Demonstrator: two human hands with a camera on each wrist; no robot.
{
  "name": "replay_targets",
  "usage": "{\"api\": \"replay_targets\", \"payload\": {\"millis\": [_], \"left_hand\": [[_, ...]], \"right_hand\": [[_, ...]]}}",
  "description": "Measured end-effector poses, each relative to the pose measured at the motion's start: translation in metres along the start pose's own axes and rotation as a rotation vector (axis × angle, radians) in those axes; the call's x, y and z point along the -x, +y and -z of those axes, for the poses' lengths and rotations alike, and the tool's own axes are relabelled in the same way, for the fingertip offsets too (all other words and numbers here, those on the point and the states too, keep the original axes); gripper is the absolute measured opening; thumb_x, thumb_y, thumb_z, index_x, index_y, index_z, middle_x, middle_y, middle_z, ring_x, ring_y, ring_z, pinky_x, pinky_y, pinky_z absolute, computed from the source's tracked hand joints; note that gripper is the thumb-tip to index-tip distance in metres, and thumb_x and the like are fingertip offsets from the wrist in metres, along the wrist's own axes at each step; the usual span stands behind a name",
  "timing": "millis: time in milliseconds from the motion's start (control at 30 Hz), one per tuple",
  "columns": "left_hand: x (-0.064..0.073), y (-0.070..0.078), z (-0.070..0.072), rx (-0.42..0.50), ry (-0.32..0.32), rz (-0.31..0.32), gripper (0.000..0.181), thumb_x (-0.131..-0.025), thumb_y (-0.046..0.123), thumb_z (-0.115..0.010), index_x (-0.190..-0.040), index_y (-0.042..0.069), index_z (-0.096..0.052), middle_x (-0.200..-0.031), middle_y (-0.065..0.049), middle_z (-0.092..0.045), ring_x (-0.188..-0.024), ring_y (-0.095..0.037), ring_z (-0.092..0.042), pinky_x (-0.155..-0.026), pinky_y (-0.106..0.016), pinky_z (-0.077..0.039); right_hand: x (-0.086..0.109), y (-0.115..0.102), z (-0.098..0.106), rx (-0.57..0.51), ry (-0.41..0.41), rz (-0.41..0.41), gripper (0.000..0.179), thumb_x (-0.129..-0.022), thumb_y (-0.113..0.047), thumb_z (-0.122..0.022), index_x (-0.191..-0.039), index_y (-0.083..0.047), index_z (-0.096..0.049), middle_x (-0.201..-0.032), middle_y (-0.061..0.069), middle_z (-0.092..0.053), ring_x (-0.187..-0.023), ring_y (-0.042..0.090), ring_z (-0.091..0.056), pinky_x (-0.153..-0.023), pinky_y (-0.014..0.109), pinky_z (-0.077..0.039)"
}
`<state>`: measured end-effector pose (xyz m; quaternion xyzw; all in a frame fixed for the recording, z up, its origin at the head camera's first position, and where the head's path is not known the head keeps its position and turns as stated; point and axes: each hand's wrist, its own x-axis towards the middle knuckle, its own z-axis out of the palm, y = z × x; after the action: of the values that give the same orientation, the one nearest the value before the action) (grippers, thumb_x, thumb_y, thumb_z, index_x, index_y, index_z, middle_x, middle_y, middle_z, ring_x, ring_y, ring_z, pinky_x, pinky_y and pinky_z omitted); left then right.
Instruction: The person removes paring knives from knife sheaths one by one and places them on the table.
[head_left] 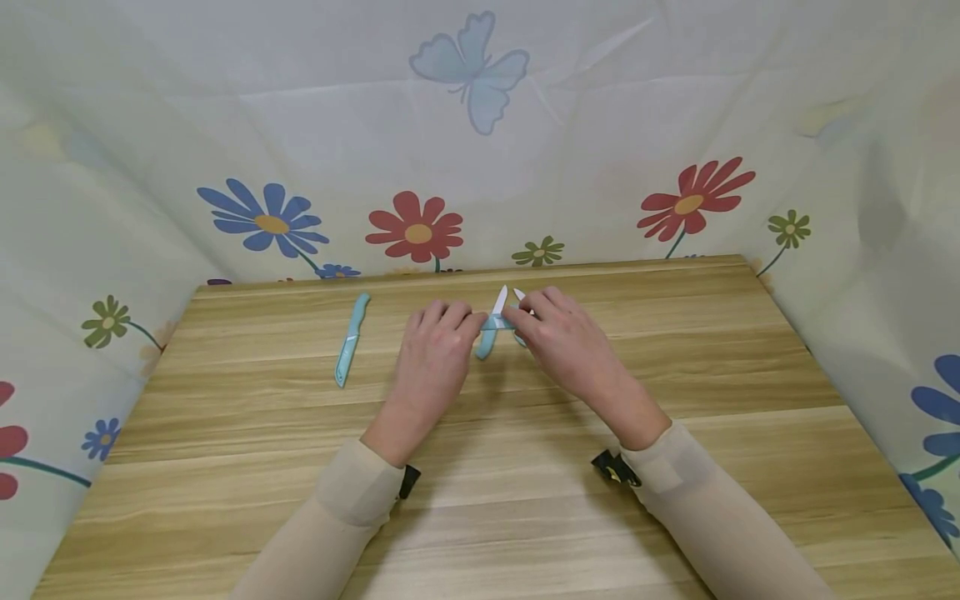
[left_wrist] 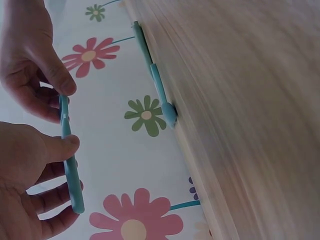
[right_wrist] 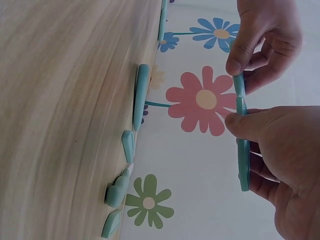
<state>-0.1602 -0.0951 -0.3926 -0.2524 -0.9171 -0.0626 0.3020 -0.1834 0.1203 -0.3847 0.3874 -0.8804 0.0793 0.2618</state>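
Note:
My left hand (head_left: 438,354) and my right hand (head_left: 562,342) meet above the table, pinching opposite ends of a light-blue knife (head_left: 495,322). In the left wrist view its rounded handle (left_wrist: 73,182) lies between my left thumb and fingers. My right thumb and fingers grip the blade cover (right_wrist: 243,165) at the other end. Beyond and below the hands lies a white-bladed knife (head_left: 501,300) with a light-blue handle. Beside it a second white blade (head_left: 518,293) shows its tip, the rest partly hidden by my right hand.
A light-blue knife (head_left: 351,342) in its cover lies to the left on the wooden table (head_left: 480,533). Small light-blue pieces, such as this angular one (right_wrist: 112,223), lie on the table in the right wrist view. A flowered cloth (head_left: 315,125) hangs behind the table.

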Motion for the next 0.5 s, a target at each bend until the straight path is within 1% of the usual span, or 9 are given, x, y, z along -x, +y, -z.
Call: {"api": "replay_targets", "payload": {"millis": [267,500], "left_hand": [[-0.0002,-0.0003,0.0023,0.008,-0.018,0.016,0.02,-0.099,0.006,-0.076,-0.118,0.008,-0.079,-0.107,-0.007,-0.07,-0.101,-0.031,-0.062,-0.085,-0.047,-0.055],[-0.0003,-0.001,0.0026,0.008,-0.009,0.014,0.019,-0.098,0.006,-0.076,-0.117,0.008,-0.079,-0.108,-0.007,-0.071,-0.102,-0.031,-0.062,-0.085,-0.046,-0.055]], "right_hand": [[-0.0004,0.0012,0.0018,-0.023,0.011,-0.002,0.031,-0.091,-0.001,-0.083,-0.121,-0.006,-0.077,-0.108,0.012,-0.069,-0.1,0.031,-0.06,-0.086,0.037,-0.055],[-0.0003,0.0018,0.0025,-0.038,0.018,-0.007,0.031,-0.091,0.0,-0.083,-0.12,-0.006,-0.076,-0.108,0.012,-0.069,-0.1,0.031,-0.061,-0.086,0.038,-0.056]]}}
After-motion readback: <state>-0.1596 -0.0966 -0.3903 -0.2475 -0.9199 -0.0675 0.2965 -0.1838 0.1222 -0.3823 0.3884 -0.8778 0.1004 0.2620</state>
